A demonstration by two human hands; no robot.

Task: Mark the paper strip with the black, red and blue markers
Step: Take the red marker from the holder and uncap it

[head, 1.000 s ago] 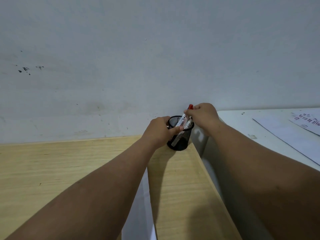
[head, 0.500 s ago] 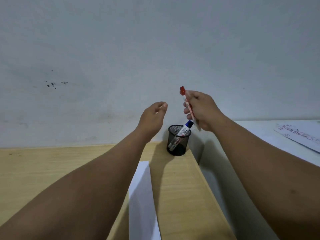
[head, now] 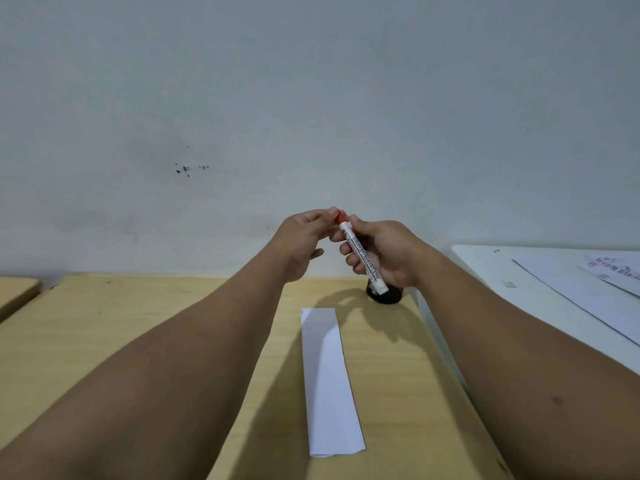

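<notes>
My right hand [head: 388,252] grips the white barrel of the red marker [head: 363,258], held tilted above the table's far end. The fingertips of my left hand [head: 304,237] pinch its red cap [head: 341,215] at the upper end. A white paper strip [head: 327,379] lies lengthwise on the wooden table [head: 104,341], below and between my forearms. The black mesh pen holder [head: 389,295] stands past the strip's far end, mostly hidden behind my right hand. What it holds cannot be seen.
A white table [head: 519,289] adjoins the wooden one on the right and carries paper sheets [head: 595,292], one with red marks. A grey-white wall [head: 311,98] rises behind both. Another wooden surface [head: 14,292] shows at far left.
My right hand lifted the red marker out of the pen holder and brought it nearer. My left hand let go of the holder and closed on the marker's red cap.
</notes>
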